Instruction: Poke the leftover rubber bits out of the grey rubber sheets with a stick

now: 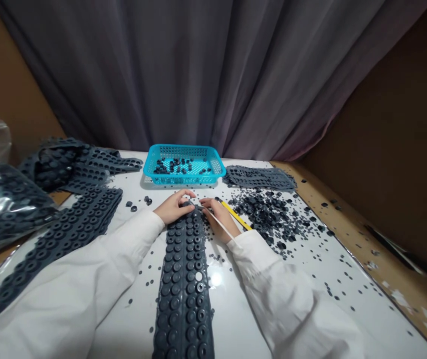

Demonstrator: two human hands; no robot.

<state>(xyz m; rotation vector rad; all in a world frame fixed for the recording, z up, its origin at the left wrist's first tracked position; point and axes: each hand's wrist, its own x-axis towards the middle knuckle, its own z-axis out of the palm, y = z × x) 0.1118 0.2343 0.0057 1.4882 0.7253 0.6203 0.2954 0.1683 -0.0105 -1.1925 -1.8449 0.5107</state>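
A long dark grey rubber strip (184,279) of moulded round washers runs down the middle of the white table (236,319). My left hand (172,206) rests on its far end, fingers curled and pinching the strip. My right hand (215,218) lies beside it on the strip's right edge, fingers closed round a thin light-coloured tool that crosses the palm. A yellow stick (236,215) lies just past the right hand. Both arms wear white sleeves.
A turquoise basket (183,152) with several loose washers stands at the back centre. A pile of loose washers (269,214) spreads at the right. More rubber strips (75,224) lie left and back right (260,177). A plastic bag (0,209) sits far left.
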